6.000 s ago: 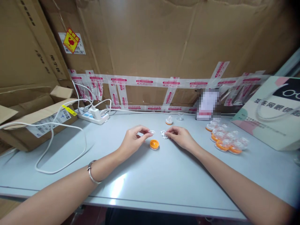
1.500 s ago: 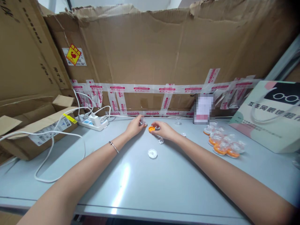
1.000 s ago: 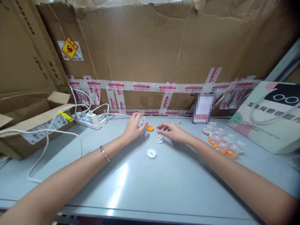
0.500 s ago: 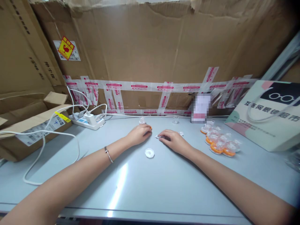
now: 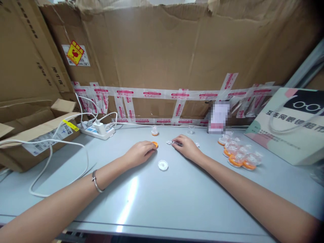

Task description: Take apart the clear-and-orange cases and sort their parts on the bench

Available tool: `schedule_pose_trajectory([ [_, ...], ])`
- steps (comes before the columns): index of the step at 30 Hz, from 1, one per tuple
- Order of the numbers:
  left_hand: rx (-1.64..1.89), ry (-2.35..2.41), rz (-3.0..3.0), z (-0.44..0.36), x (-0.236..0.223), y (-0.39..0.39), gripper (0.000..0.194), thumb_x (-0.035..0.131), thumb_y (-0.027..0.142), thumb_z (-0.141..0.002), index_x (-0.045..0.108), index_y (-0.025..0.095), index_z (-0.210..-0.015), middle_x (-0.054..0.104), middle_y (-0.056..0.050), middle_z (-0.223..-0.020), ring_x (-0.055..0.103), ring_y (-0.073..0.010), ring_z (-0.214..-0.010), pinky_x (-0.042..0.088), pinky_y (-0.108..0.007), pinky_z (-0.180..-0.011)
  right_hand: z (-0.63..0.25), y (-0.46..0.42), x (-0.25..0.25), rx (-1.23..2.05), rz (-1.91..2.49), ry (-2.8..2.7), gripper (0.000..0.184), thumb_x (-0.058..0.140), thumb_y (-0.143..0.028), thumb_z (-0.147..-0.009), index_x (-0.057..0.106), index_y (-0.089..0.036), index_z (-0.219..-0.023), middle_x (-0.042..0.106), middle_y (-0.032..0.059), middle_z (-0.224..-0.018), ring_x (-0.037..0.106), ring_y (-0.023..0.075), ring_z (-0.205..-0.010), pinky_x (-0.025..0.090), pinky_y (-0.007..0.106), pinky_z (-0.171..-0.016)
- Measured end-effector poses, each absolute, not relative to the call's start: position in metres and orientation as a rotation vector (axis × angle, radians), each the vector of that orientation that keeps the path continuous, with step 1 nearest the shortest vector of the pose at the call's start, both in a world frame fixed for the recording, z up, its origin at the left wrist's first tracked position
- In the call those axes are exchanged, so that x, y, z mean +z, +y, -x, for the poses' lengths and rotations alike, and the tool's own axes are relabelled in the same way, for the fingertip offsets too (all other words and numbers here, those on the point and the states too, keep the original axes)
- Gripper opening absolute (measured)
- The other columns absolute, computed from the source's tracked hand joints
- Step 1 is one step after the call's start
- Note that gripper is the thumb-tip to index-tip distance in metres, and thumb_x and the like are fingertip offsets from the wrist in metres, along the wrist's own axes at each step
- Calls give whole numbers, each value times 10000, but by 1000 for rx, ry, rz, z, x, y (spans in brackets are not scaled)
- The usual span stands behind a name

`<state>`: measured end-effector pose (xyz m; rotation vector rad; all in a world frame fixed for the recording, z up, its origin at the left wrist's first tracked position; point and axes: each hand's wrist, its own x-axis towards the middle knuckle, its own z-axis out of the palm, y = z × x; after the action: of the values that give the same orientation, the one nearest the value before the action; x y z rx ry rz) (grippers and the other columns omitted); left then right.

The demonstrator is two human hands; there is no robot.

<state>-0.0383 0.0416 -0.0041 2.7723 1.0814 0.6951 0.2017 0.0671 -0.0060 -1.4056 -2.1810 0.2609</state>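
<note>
Head view: beyond white disc, clamps orange ring in left hand, pinches white lattice piece in right hand, could drop latter through edge-only grip.

We see a white disc, our left hand holding an orange ring beyond its left, right hand holding white lattice beyond its right.

"互连网眼镜超市" on paper bag, broken-glass sticker on large carton, label there perhaps reading "LM270W"
</note>
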Motion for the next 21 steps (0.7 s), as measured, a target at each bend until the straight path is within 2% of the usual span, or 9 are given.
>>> schedule_pose_trajectory([
  [4, 744, 1055, -2769, 38, -8, 47, 244, 381, 204, -876, 581, 212, -1016, 624, -48, -1051, 568, -168, -974, 439, -312, -872, -201, 63, -7, 238, 1319, -2203, 297, 494, -292, -804, 611, -166, -1047, 592, 102, -1097, 538, 220, -1029, 410, 359, -917],
  [9, 787, 1036, -2775, 44, -11, 51, 241, 389, 204, -873, 570, 196, -1031, 622, -65, -1058, 562, -177, -1004, 432, -330, -899, -196, 50, -9, 357, 1152, -2434, 385, 388, -274, -861, 523, -184, -1210, 458, 73, -1318, 405, 196, -1226, 305, 355, -1048],
  [12, 794, 1020, -2769, 45, -12, 50, 238, 397, 211, -872, 561, 193, -1044, 617, -71, -1076, 558, -179, -1021, 430, -338, -908, -200, 42, -9, 344, 1202, -2456, 422, 383, -293, -865, 481, -166, -1256, 426, 74, -1338, 379, 206, -1244, 295, 371, -1059],
  [17, 796, 1008, -2768, 44, -12, 48, 234, 402, 198, -867, 552, 191, -1046, 609, -67, -1094, 553, -174, -1024, 426, -333, -909, -205, 35, 0, 346, 1277, -2429, 374, 397, -310, -860, 571, -184, -1166, 524, 60, -1253, 446, 203, -1194, 332, 359, -1033],
  [21, 777, 1012, -2769, 44, -11, 46, 238, 406, 181, -863, 546, 183, -1056, 603, -63, -1109, 545, -170, -1035, 422, -328, -914, -216, 36, 20, 316, 1396, -2347, 357, 396, -296, -855, 609, -172, -1114, 525, 77, -1249, 471, 214, -1172, 341, 357, -1017],
])
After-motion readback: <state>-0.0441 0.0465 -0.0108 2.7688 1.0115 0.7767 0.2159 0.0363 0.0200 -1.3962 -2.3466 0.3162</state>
